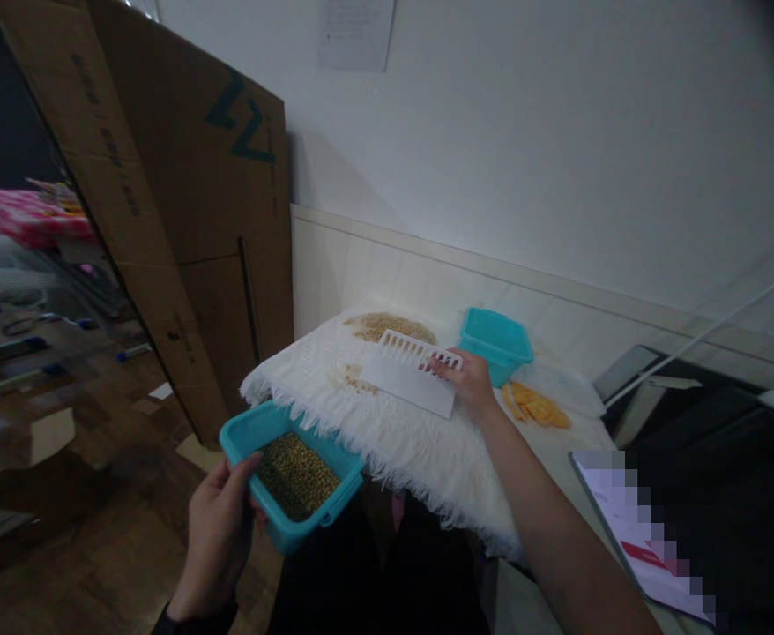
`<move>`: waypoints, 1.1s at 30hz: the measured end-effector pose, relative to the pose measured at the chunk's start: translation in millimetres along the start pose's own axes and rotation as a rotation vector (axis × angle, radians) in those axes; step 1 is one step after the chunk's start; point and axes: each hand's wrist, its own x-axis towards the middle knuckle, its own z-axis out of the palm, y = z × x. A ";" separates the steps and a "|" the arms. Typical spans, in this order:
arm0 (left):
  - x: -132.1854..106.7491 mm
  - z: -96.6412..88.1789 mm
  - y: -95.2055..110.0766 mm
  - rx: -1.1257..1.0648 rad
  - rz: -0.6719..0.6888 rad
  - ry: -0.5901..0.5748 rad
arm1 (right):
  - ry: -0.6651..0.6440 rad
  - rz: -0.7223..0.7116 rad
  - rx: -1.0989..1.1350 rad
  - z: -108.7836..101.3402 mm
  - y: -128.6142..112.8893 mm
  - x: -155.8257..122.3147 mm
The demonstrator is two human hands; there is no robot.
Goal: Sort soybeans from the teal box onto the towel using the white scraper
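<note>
My left hand (219,520) grips the near rim of a teal plastic tub (255,429) filled with small greenish-brown beans (296,478), holding it just below the fringed edge of a white cloth (400,441). My right hand (470,381) reaches across the cloth and holds a flat white slotted scraper (410,370) by its right end. A heap of the same beans (387,326) lies on the cloth beyond the scraper, and a few more beans (353,379) are scattered just left of it.
A second teal tub (496,342) stands at the back of the table, with yellow pieces (538,408) beside it on a white pad. Large cardboard sheets (182,203) lean against the wall at left. A paper (638,529) lies at the right. Wooden floor lies below.
</note>
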 end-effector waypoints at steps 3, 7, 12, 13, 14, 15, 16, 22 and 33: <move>-0.1 -0.1 0.5 0.006 -0.009 -0.005 | 0.000 0.023 0.019 -1.8 -1.3 -0.1; 0.6 -0.5 0.0 0.009 0.002 -0.017 | -0.002 0.021 0.023 -2.1 -1.6 -0.6; 1.3 -1.6 -1.9 0.014 0.012 -0.013 | 0.002 0.032 0.026 -2.4 -1.2 -0.1; 1.3 -1.7 -2.0 0.017 0.014 -0.015 | -0.001 0.031 0.022 -2.7 -1.2 0.2; 1.2 -1.8 -2.0 0.019 0.016 -0.018 | -0.004 0.025 0.014 -3.0 -1.2 0.3; 1.0 -1.8 -1.8 0.018 0.018 -0.019 | -0.005 0.018 0.006 -3.4 -1.2 0.5; 0.7 -1.6 -1.4 0.015 0.018 -0.018 | -0.009 0.012 0.001 -3.6 -1.2 0.6; -2.4 0.8 1.8 0.006 -0.002 -0.010 | -0.014 0.008 0.011 -3.8 1.3 0.5; 0.2 -1.3 -0.8 0.029 0.021 -0.020 | -0.024 0.006 0.000 -6.8 4.0 2.2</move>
